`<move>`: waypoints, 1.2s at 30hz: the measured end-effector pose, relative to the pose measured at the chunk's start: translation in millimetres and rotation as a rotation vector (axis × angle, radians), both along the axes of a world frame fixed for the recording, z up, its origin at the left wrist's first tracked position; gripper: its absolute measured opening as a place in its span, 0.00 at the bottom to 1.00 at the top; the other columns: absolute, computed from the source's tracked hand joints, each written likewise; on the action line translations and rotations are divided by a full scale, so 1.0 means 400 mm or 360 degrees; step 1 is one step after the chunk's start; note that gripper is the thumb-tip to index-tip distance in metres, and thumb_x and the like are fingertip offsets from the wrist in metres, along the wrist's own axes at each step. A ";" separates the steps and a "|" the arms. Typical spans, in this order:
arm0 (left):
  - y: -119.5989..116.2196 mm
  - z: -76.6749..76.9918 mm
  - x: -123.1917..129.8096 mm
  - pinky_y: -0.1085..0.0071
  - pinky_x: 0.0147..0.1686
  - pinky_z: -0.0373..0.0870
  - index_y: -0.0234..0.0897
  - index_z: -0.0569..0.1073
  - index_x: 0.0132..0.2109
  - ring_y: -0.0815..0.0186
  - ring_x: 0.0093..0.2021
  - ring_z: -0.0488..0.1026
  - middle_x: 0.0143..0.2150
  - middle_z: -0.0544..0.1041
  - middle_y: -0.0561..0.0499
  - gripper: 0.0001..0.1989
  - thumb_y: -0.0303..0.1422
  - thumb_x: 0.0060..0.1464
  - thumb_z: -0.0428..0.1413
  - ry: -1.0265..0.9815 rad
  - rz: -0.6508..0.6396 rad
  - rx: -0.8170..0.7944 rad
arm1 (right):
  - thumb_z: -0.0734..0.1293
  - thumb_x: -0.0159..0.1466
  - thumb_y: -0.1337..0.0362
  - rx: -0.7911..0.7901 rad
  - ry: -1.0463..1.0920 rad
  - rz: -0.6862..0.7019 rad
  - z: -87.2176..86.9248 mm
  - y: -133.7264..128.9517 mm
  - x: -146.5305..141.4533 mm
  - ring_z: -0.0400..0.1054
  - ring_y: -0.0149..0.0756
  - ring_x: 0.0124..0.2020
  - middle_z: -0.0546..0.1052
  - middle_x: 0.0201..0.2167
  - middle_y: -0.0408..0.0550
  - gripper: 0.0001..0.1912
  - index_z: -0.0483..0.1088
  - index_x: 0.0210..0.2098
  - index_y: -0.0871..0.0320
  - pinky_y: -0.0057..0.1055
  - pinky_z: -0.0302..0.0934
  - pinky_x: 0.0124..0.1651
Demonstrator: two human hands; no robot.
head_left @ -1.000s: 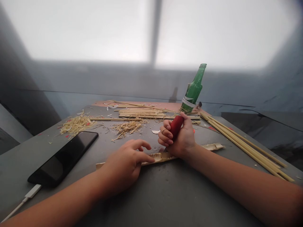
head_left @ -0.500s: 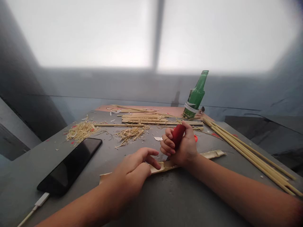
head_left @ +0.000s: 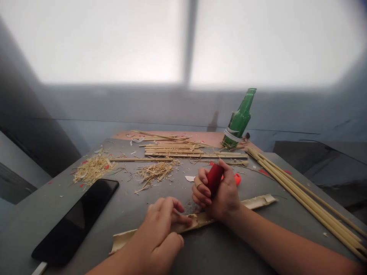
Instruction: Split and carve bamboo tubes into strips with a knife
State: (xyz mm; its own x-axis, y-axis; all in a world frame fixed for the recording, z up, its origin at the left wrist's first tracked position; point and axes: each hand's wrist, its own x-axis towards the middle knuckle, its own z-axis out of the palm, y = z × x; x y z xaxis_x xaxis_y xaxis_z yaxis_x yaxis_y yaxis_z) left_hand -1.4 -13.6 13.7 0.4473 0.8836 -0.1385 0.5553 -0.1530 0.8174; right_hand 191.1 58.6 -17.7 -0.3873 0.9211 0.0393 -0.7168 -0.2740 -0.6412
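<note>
A split length of bamboo (head_left: 258, 201), hollow side up, lies across the table in front of me. My right hand (head_left: 225, 196) is closed round the thick red handle of a tool (head_left: 214, 178), held upright over the bamboo. The tool's working end is hidden by my fingers and wrist. Resting over the left half of the bamboo is my left hand (head_left: 162, 233), thumb apart and fingers loosely bent, the fingertips at the hollow near its middle. It does not grip the strip.
A black phone (head_left: 77, 221) on a cable lies at left. Beyond are piles of shavings (head_left: 93, 166), loose bamboo splinters (head_left: 156, 172) and thin sticks (head_left: 172, 149). A green bottle (head_left: 238, 122) leans at the back. Long bamboo strips (head_left: 306, 198) run along the right edge.
My left hand has come nearer to me, its fingers now at the bamboo's hollow. My right hand keeps its hold on the red-handled tool. The view has shifted slightly.
</note>
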 end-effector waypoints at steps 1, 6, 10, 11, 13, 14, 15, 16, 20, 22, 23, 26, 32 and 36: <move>0.003 -0.004 -0.001 0.59 0.58 0.59 0.42 0.65 0.49 0.51 0.58 0.66 0.55 0.79 0.48 0.19 0.34 0.48 0.46 0.0023 -0.0011 0.0017 | 0.57 0.63 0.33 -0.0008 0.0003 0.0000 0.001 0.000 -0.001 0.50 0.27 0.09 0.63 0.10 0.39 0.36 0.67 0.18 0.57 0.27 0.52 0.14; 0.024 -0.035 -0.009 0.58 0.52 0.65 0.44 0.67 0.46 0.52 0.51 0.69 0.53 0.80 0.51 0.18 0.33 0.45 0.47 0.0194 -0.0068 0.0124 | 0.56 0.63 0.32 -0.0033 0.0014 0.0001 0.001 -0.001 0.000 0.49 0.27 0.09 0.62 0.10 0.39 0.37 0.67 0.18 0.57 0.26 0.51 0.15; 0.025 -0.029 -0.011 0.59 0.51 0.65 0.44 0.68 0.46 0.52 0.50 0.68 0.54 0.80 0.51 0.18 0.31 0.45 0.48 0.0213 -0.0128 0.0183 | 0.55 0.63 0.32 -0.0035 0.0012 0.0014 0.001 0.000 0.001 0.49 0.27 0.10 0.62 0.10 0.39 0.37 0.67 0.18 0.57 0.26 0.50 0.15; 0.024 -0.026 -0.010 0.60 0.51 0.65 0.44 0.67 0.46 0.53 0.50 0.68 0.54 0.80 0.51 0.18 0.30 0.45 0.48 0.0216 -0.0138 0.0185 | 0.55 0.63 0.32 -0.0036 0.0012 0.0015 0.001 0.000 0.001 0.49 0.27 0.10 0.62 0.10 0.39 0.37 0.67 0.18 0.57 0.26 0.51 0.15; 0.023 -0.026 -0.009 0.60 0.50 0.65 0.43 0.67 0.45 0.53 0.49 0.69 0.53 0.80 0.51 0.17 0.30 0.46 0.47 0.0232 -0.0140 0.0202 | 0.55 0.63 0.32 -0.0040 0.0011 0.0013 0.002 0.001 0.000 0.49 0.27 0.09 0.62 0.10 0.39 0.38 0.68 0.18 0.57 0.26 0.51 0.15; 0.023 -0.029 -0.008 0.60 0.50 0.65 0.43 0.66 0.45 0.53 0.48 0.69 0.53 0.80 0.51 0.16 0.31 0.46 0.47 0.0243 -0.0138 0.0220 | 0.55 0.63 0.32 -0.0043 0.0012 0.0010 0.002 0.001 -0.001 0.49 0.27 0.09 0.62 0.10 0.39 0.38 0.68 0.18 0.57 0.27 0.51 0.15; 0.024 -0.033 -0.008 0.60 0.49 0.65 0.43 0.67 0.44 0.53 0.47 0.69 0.52 0.81 0.51 0.16 0.31 0.45 0.48 0.0255 -0.0140 0.0237 | 0.55 0.63 0.31 -0.0045 0.0013 0.0007 0.002 0.001 -0.001 0.50 0.27 0.09 0.62 0.10 0.39 0.38 0.68 0.18 0.57 0.27 0.51 0.15; 0.024 -0.038 -0.008 0.60 0.49 0.65 0.43 0.67 0.44 0.54 0.46 0.69 0.51 0.81 0.51 0.16 0.30 0.45 0.48 0.0269 -0.0143 0.0254 | 0.55 0.63 0.31 -0.0047 0.0013 0.0005 0.002 0.001 -0.001 0.50 0.27 0.09 0.62 0.10 0.39 0.38 0.68 0.18 0.57 0.27 0.51 0.15; 0.024 -0.048 -0.012 0.61 0.46 0.65 0.43 0.69 0.43 0.54 0.45 0.69 0.47 0.80 0.49 0.15 0.30 0.47 0.47 0.0349 -0.0077 0.0296 | 0.54 0.63 0.31 -0.0041 0.0015 0.0005 0.002 0.000 0.000 0.49 0.27 0.09 0.62 0.10 0.39 0.38 0.68 0.17 0.57 0.27 0.51 0.15; 0.022 -0.045 -0.016 0.62 0.44 0.66 0.42 0.70 0.42 0.54 0.43 0.69 0.44 0.80 0.48 0.14 0.30 0.47 0.47 0.0393 -0.0042 0.0305 | 0.54 0.63 0.31 -0.0035 0.0017 0.0006 0.001 -0.001 0.000 0.49 0.27 0.09 0.62 0.10 0.39 0.38 0.68 0.18 0.57 0.27 0.51 0.15; 0.022 -0.041 -0.018 0.62 0.44 0.66 0.43 0.70 0.42 0.54 0.42 0.68 0.44 0.80 0.48 0.14 0.30 0.48 0.46 0.0411 -0.0037 0.0299 | 0.54 0.63 0.31 -0.0033 0.0018 0.0007 0.000 -0.001 0.000 0.48 0.27 0.09 0.62 0.10 0.39 0.38 0.68 0.18 0.57 0.27 0.51 0.15; 0.021 -0.025 -0.022 0.62 0.44 0.66 0.43 0.66 0.40 0.55 0.42 0.68 0.43 0.80 0.49 0.11 0.32 0.48 0.46 0.0416 -0.0021 0.0230 | 0.54 0.63 0.31 -0.0031 0.0019 0.0010 -0.001 0.001 0.000 0.49 0.27 0.10 0.62 0.10 0.39 0.38 0.68 0.18 0.57 0.27 0.51 0.15; 0.025 0.011 -0.030 0.60 0.43 0.66 0.43 0.60 0.32 0.52 0.46 0.72 0.40 0.77 0.46 0.07 0.40 0.54 0.43 0.0429 0.0085 0.0060 | 0.54 0.63 0.31 -0.0041 0.0020 0.0006 0.000 0.002 -0.002 0.48 0.27 0.09 0.62 0.10 0.39 0.38 0.68 0.17 0.57 0.27 0.50 0.15; 0.028 0.026 -0.042 0.60 0.41 0.65 0.43 0.60 0.30 0.53 0.43 0.71 0.39 0.77 0.45 0.10 0.42 0.54 0.44 0.0559 0.0115 0.0081 | 0.54 0.63 0.31 -0.0040 0.0012 0.0005 0.000 0.000 -0.002 0.48 0.27 0.09 0.62 0.10 0.39 0.38 0.68 0.17 0.57 0.27 0.51 0.15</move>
